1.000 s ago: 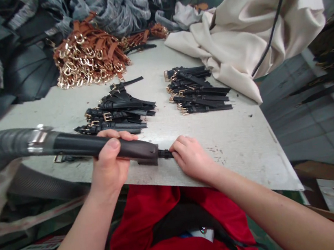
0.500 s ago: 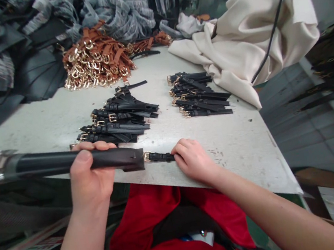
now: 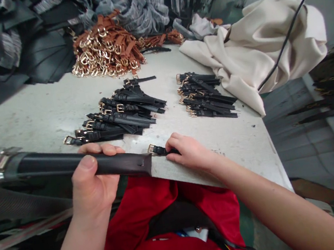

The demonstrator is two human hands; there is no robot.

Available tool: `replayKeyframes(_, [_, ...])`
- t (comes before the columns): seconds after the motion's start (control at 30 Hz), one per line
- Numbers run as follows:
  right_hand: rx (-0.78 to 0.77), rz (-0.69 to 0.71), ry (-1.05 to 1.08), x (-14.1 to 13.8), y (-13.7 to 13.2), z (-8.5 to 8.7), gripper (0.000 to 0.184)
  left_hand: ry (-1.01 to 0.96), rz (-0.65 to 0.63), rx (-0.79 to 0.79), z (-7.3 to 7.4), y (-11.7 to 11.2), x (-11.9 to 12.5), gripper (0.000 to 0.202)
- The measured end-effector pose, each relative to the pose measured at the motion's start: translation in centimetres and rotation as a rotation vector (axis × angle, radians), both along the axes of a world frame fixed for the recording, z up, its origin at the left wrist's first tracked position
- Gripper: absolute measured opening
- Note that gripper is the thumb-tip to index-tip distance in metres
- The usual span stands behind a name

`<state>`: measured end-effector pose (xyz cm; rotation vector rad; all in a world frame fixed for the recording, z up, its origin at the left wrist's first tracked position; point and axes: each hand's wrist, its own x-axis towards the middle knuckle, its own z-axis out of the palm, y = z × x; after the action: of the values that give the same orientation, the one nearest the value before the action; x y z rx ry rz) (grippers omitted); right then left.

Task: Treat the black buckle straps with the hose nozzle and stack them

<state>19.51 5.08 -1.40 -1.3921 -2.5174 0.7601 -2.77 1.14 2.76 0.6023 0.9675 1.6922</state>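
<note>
In my left hand (image 3: 95, 177) is a black tube with a flattened end, a hose nozzle (image 3: 132, 164), which a metal clamp (image 3: 1, 163) joins to a wider part at the left. Those fingers are wrapped round it, thumb on top. My right hand (image 3: 187, 149) is closed on a short black buckle strap (image 3: 158, 149) at the table's near edge. Its gold buckle points left, beside the nozzle's mouth and apart from it; the strap's other end is hidden under my hand. Beyond my left hand lies a pile of black buckle straps (image 3: 125, 114).
A second pile of black straps (image 3: 206, 95) lies right of the first on the pale table (image 3: 44, 104). Behind are brown straps with gold clasps (image 3: 107, 46), grey wrapped bundles (image 3: 139, 7) and black sheets (image 3: 43, 55). Cream cloth (image 3: 267, 42) and a dark cord (image 3: 284, 37) are at the right.
My right hand has moved the strap up and slightly left, out of line with the nozzle's mouth. The nozzle now tilts down toward its mouth. The camera view has shifted a little.
</note>
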Motion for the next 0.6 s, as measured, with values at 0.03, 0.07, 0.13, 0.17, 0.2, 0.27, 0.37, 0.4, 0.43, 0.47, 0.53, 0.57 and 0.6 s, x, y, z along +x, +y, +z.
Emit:
replayKeyframes(0.03, [0.013,0.001,0.020,0.1,-0.1,-0.1,0.018,-0.006,0.007,-0.008,0.1,-0.1,0.0,0.029])
replayKeyframes(0.07, [0.020,0.005,0.030,0.2,-0.2,-0.3,0.020,-0.014,0.011,-0.018,0.1,-0.1,-0.1,0.030])
replayKeyframes(0.13, [0.017,0.020,0.014,0.2,-0.3,-0.4,0.015,-0.036,0.016,-0.045,0.1,-0.2,0.0,0.031])
replayKeyframes(0.17, [0.011,0.023,0.002,0.2,-0.3,-0.5,0.010,-0.045,0.020,-0.060,0.1,-0.2,0.1,0.032])
replayKeyframes(0.2, [0.009,0.020,-0.002,0.2,-0.3,-0.5,0.008,-0.050,0.022,-0.072,0.1,-0.2,0.2,0.033])
replayKeyframes(0.27, [0.016,0.005,0.013,0.1,-0.1,-0.5,0.013,-0.052,0.031,-0.089,0.1,-0.3,0.3,0.033])
replayKeyframes(0.37, [0.020,0.012,0.003,-0.1,0.2,-0.4,0.015,-0.031,0.036,-0.067,0.1,-0.4,0.3,0.032])
replayKeyframes(0.4, [0.013,0.021,-0.009,-0.1,0.1,-0.4,0.012,-0.023,0.031,-0.055,0.1,-0.4,0.2,0.031])
replayKeyframes(0.43, [0.010,0.017,-0.014,-0.1,0.0,-0.4,0.010,-0.015,0.024,-0.042,0.2,-0.4,0.1,0.030])
replayKeyframes(0.47, [0.015,-0.006,-0.008,-0.1,-0.2,-0.5,0.011,-0.007,0.014,-0.030,0.2,-0.4,0.1,0.029])
replayKeyframes(0.53, [0.056,-0.103,0.016,0.0,-0.8,-0.8,0.022,0.004,0.006,0.004,0.2,-0.2,0.3,0.025])
replayKeyframes(0.57, [0.085,-0.154,0.023,0.1,-1.3,-1.0,0.027,0.011,0.004,0.027,0.1,0.1,0.6,0.023])
replayKeyframes(0.6, [0.109,-0.192,0.021,0.2,-1.7,-1.2,0.029,0.018,-0.004,0.052,0.0,0.4,1.1,0.020])
